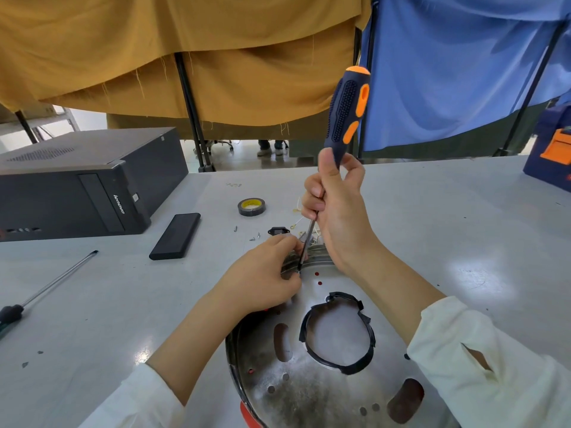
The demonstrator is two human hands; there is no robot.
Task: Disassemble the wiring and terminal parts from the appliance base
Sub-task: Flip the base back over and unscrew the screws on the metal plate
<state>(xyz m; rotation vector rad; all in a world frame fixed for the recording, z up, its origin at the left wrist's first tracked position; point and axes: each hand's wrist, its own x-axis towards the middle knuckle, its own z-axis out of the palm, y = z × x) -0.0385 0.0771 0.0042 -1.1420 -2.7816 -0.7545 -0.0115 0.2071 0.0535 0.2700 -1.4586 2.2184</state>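
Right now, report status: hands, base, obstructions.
Right hand grips screwdriver, tip down at base rim. Left hand pinches part beside tip. Metal base flat on table. Nothing blocking.

right hand (pixel 335 211) gripping screwdriver (pixel 347 115), metal base (pixel 309 381)

Appliance base (pixel 309 387): round shiny metal plate, lying flat on the tabletop near the person — pierced by slots, small holes and one large opening.
Opening trim (pixel 336 362): black, ragged strip lining the large hole's edge.
Terminal part (pixel 278 231): small black block, loose on the tabletop just beyond the base.
Wiring (pixel 296 216): thin pale strands, beside the terminal part.
Screws (pixel 255 237): a few tiny ones — scattered nearby.
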